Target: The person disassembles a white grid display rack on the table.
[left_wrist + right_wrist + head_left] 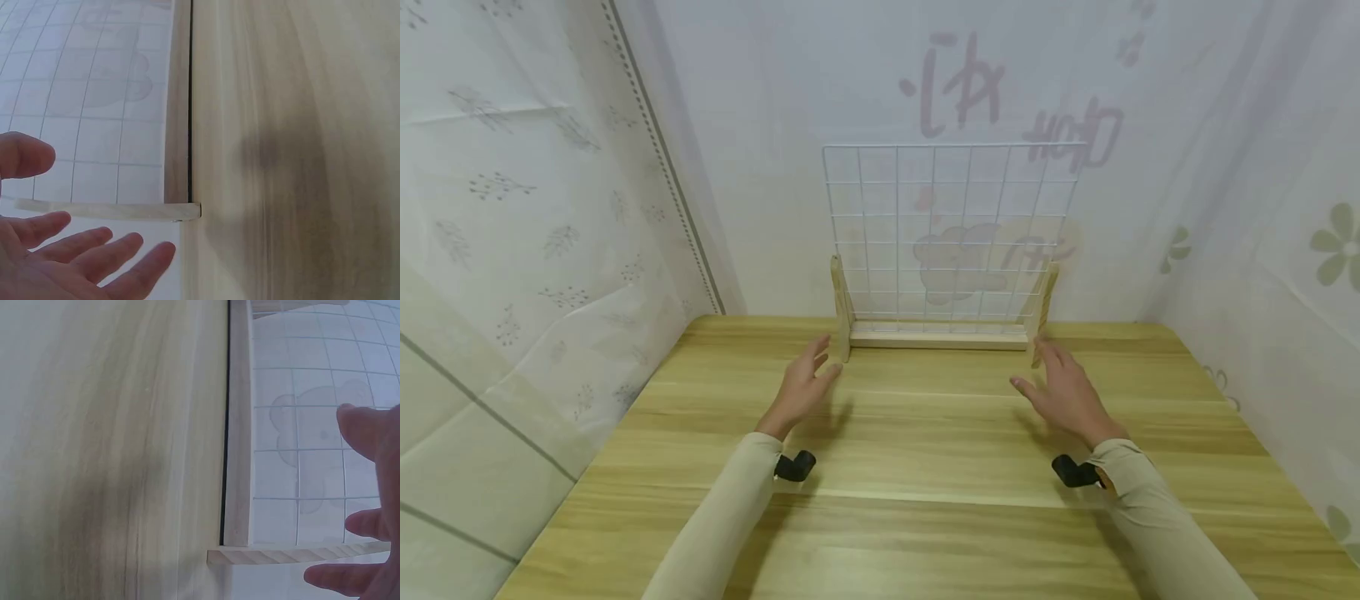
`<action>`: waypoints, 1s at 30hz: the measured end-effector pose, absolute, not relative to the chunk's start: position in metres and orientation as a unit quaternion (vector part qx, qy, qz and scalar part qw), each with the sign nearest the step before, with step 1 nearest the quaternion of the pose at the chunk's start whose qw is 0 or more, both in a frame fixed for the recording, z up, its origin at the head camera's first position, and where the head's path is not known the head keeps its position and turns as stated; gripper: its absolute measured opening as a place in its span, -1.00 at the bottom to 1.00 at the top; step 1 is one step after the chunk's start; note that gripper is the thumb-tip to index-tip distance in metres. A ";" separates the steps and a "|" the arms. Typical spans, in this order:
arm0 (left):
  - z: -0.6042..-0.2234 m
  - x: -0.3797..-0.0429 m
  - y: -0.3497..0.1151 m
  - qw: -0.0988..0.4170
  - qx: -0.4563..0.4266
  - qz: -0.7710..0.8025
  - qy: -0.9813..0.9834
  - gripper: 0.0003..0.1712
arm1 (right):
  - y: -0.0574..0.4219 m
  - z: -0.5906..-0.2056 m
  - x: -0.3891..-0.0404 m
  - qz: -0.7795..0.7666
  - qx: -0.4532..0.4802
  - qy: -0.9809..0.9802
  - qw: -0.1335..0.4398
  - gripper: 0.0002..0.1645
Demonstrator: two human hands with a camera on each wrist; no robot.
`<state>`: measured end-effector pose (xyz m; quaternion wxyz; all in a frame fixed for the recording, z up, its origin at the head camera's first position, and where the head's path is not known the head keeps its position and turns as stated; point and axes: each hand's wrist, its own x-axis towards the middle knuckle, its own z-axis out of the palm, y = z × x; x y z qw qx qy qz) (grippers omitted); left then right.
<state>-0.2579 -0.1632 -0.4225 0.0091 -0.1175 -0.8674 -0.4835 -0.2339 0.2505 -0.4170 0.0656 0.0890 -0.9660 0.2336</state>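
Note:
A white wire grid panel [951,182] stands upright in a wooden stand [938,341] near the table's back edge. Just left of the stand's left side piece [840,308], my left hand [800,386] hovers with fingers spread and thumb apart, holding nothing. On the other side, my right hand [1067,395] has its fingertips right at the stand's right side piece [1045,304], thumb held away toward the middle. In the left wrist view, the left fingers [134,275] lie beside the wooden end piece. The right thumb [362,428] overlaps the grid in the right wrist view.
The wood-grain table [925,450] spans the space beneath both arms. Behind it hangs a pale printed curtain [760,167], with further patterned cloth [542,208] at the left. A black wrist mount [795,466] sits under the left wrist, another black mount [1074,471] under the right.

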 end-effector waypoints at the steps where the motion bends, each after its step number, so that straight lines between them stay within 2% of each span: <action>1: -0.422 -0.259 -0.164 0.009 -0.116 -0.488 -0.865 -0.28 | 0.251 -0.417 -0.235 0.244 0.091 -0.963 0.065 0.03; 10: -0.411 -0.272 -0.165 0.003 -0.107 -0.556 -0.824 -0.30 | 0.260 -0.413 -0.251 0.290 0.082 -0.950 0.085 -0.09; 14: -0.403 -0.285 -0.164 0.003 -0.104 -0.601 -0.792 -0.32 | 0.266 -0.405 -0.259 0.312 0.065 -0.946 0.065 -0.10; 19: -0.391 -0.304 -0.165 0.023 -0.090 -0.633 -0.769 -0.34 | 0.273 -0.384 -0.274 0.353 0.044 -0.934 0.033 -0.01; 30: -0.371 -0.331 -0.167 0.044 -0.065 -0.624 -0.777 -0.35 | 0.276 -0.356 -0.302 0.391 0.001 -0.918 0.068 -0.07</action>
